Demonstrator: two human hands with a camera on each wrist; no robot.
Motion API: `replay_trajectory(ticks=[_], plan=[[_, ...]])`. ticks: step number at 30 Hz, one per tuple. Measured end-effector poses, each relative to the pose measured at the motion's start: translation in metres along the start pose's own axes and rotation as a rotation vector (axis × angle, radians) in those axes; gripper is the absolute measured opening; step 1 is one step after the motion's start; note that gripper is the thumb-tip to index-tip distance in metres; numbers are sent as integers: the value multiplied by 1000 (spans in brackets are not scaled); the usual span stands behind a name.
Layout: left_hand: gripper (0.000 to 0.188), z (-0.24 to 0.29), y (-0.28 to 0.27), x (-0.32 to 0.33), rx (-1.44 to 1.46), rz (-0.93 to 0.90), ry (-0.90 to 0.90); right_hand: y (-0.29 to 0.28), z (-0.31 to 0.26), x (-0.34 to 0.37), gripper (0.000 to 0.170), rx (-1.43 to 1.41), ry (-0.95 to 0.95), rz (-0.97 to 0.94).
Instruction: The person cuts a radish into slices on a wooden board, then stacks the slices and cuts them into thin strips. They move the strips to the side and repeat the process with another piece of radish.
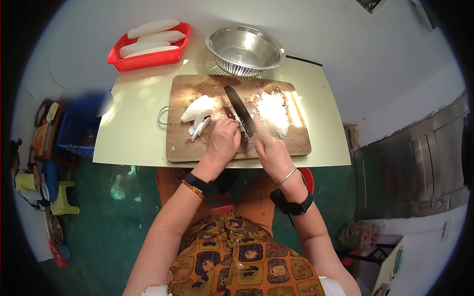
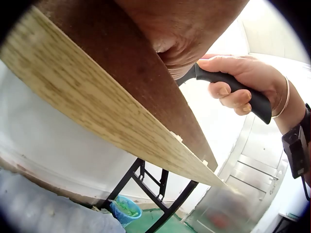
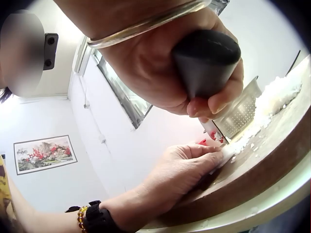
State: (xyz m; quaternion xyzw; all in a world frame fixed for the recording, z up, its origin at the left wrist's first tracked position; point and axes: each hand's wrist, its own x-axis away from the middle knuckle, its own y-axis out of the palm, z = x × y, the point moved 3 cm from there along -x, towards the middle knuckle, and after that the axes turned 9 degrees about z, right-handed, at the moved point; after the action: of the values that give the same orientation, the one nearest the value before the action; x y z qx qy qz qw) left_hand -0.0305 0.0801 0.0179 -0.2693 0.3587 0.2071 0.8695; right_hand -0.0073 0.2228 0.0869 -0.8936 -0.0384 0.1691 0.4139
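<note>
On the wooden cutting board [image 1: 197, 153], the right hand [image 1: 271, 153] grips a dark-bladed knife [image 1: 238, 108]; its black handle [image 2: 233, 85] shows in the left wrist view. Beside the blade, the left hand [image 1: 224, 140] holds white pieces [image 3: 226, 154] down with bent fingers, its thumb and fingertips close together in the right wrist view. Left of it lie a larger white chunk [image 1: 197, 108] and several slices [image 1: 199, 129]. A heap of finely chopped white bits [image 1: 273, 113] spreads right of the knife. The left fingertips are partly hidden in the head view.
Behind the board stand a red basket [image 1: 148, 60] with several long white peeled pieces, at the left, and a metal bowl [image 1: 244, 47] above a perforated colander [image 1: 232, 70]. The pale table [image 1: 133, 133] surrounds the board; its front edge is near the person's lap.
</note>
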Motion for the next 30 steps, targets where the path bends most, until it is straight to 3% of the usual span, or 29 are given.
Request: replay_trajectory(ticks=[11, 15, 30], plan=[[10, 2, -3, -2, -39, -8, -9, 16, -7, -7, 45, 204, -88, 0], [9, -1, -2, 0, 0, 3, -25, 9, 3, -16, 45, 1, -76, 27], [7, -1, -3, -1, 8, 30, -40, -2, -2, 3, 44, 10, -5, 4]])
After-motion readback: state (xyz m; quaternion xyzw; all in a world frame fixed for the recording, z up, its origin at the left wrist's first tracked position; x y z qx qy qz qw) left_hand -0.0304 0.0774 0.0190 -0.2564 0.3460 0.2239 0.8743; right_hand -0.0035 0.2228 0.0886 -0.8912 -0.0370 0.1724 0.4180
